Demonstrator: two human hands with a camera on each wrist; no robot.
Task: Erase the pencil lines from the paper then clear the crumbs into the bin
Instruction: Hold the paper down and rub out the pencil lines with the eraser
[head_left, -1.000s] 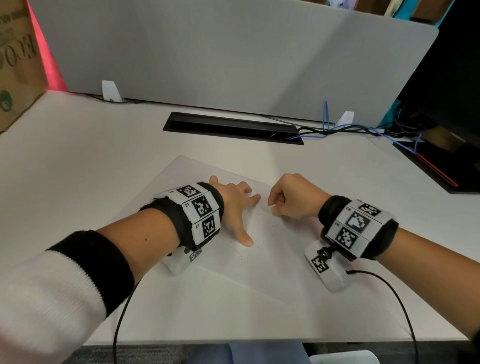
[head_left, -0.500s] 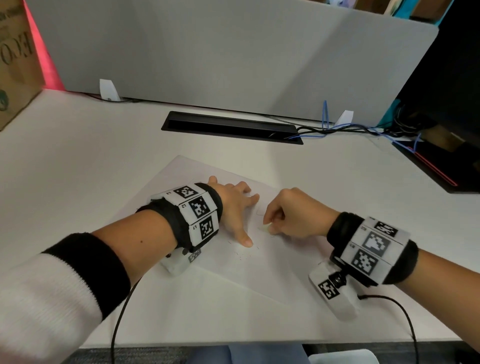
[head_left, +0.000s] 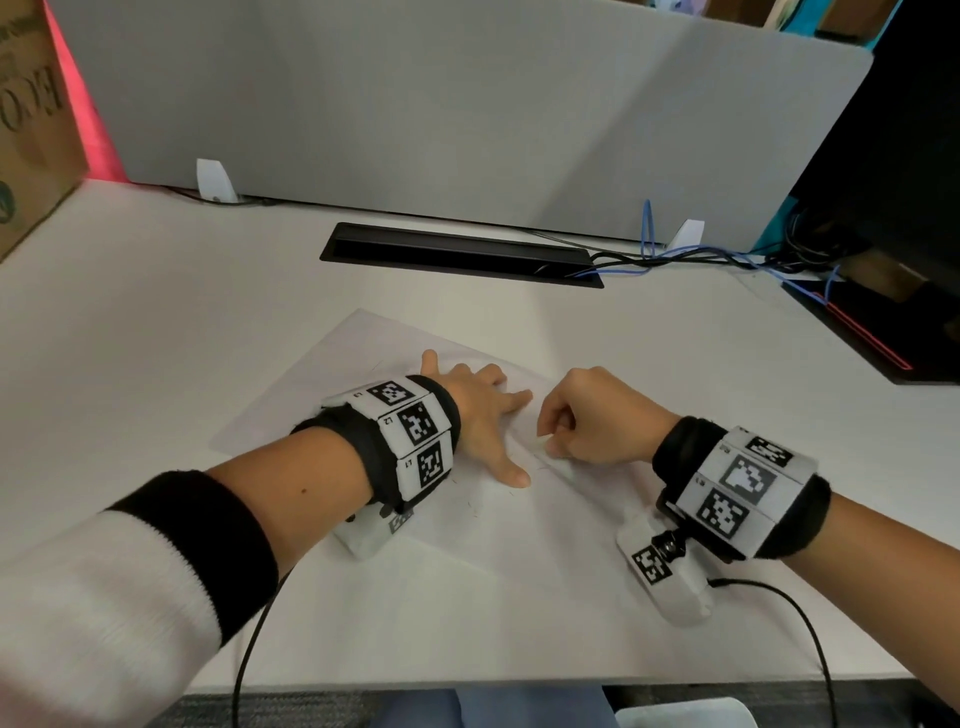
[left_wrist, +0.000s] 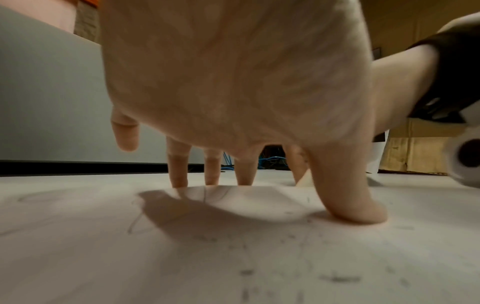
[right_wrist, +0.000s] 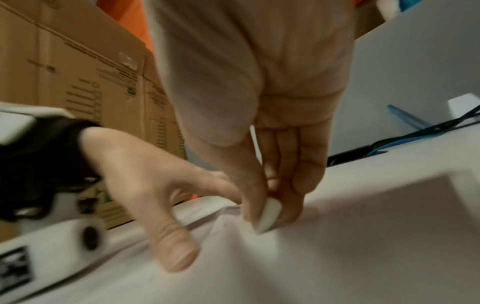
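A white sheet of paper (head_left: 363, 364) lies at an angle on the desk, with faint pencil lines (left_wrist: 135, 218) and dark eraser crumbs (left_wrist: 337, 278) on it. My left hand (head_left: 483, 415) lies spread on the sheet and presses it flat with straight fingers and thumb (left_wrist: 355, 207). My right hand (head_left: 587, 426) pinches a small white eraser (right_wrist: 270, 216) between thumb and fingers, its tip down on the paper just right of the left thumb. The paper (right_wrist: 337, 236) puckers slightly at the eraser. No bin is in view.
A grey divider panel (head_left: 467, 104) closes the back of the white desk (head_left: 156, 312). A black cable slot (head_left: 462, 254) with blue and black cables (head_left: 675, 260) lies behind the paper. A cardboard box (head_left: 31, 130) stands far left; dark equipment (head_left: 883, 260) far right.
My right hand with the eraser has slid toward me and slightly right across the paper over the last second. The left hand has stayed pressed in place.
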